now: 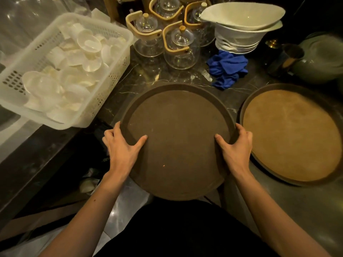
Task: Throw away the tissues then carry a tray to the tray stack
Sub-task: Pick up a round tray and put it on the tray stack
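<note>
A round dark brown tray (178, 127) lies in front of me, its near part sticking out past the counter edge. My left hand (123, 146) grips its left rim, thumb on the tray's surface and fingers curled under the edge. My right hand (235, 145) grips the right rim the same way. Nothing lies on the tray. A second round tray (291, 134) with a lighter tan surface rests on the counter to the right. Crumpled white tissues (89, 182) lie low at the left, below the counter.
A white plastic basket (104, 101) of small white dishes sits at the left. Several glass teapots (181, 49) with wooden handles stand behind the tray. A blue cloth (227, 68), stacked white bowls (241, 32) and a green pot (321, 60) are at the back right.
</note>
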Demonstrator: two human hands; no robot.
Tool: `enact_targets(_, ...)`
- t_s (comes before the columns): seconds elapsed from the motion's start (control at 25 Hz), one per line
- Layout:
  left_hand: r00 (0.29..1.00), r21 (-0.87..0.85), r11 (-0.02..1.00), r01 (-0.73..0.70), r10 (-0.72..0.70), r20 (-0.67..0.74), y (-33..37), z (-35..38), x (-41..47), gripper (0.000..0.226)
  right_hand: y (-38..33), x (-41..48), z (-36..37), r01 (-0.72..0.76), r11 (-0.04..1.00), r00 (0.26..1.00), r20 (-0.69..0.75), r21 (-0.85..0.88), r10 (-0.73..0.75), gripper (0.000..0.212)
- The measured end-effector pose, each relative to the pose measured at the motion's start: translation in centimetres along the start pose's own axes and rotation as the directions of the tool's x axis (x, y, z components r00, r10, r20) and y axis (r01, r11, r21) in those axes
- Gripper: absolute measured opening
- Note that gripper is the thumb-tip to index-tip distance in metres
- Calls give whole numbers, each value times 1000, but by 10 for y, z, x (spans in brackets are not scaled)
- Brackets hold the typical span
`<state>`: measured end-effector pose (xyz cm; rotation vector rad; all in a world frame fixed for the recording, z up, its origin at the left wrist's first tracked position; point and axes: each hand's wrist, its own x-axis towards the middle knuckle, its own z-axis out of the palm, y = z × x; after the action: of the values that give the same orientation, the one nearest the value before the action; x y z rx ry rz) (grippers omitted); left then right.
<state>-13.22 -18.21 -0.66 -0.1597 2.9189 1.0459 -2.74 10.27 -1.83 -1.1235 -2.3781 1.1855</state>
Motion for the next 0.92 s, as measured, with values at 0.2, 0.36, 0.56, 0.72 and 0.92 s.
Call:
enact_targets(0.2, 999, -14, 1000, -23, 24, 39, -2, 7, 31, 94, -9, 11, 19, -42, 999, 999, -7, -26, 42, 77)
enact_targets(0.36, 997, -16, 1000, -26, 27, 71, -4, 15, 42, 94, -10, 16, 24, -61, 997, 998, -18, -39, 61, 76)
enact_targets(0.56, 997, -29, 999, -28, 30, 75, -7, 20, 45, 93, -9, 18, 27, -72, 997, 997, -3, -36, 72, 76)
enact_targets(0.72, 996, -20, 999, -45, 47, 70, -9, 21, 45, 92, -8, 19, 28, -68, 996, 998, 2, -48, 69, 77)
enact_targets(0.92, 995, -4, 998, -62, 62, 75, -13, 22, 47, 91, -4, 19, 30, -62, 996, 998, 7, -60, 63, 78)
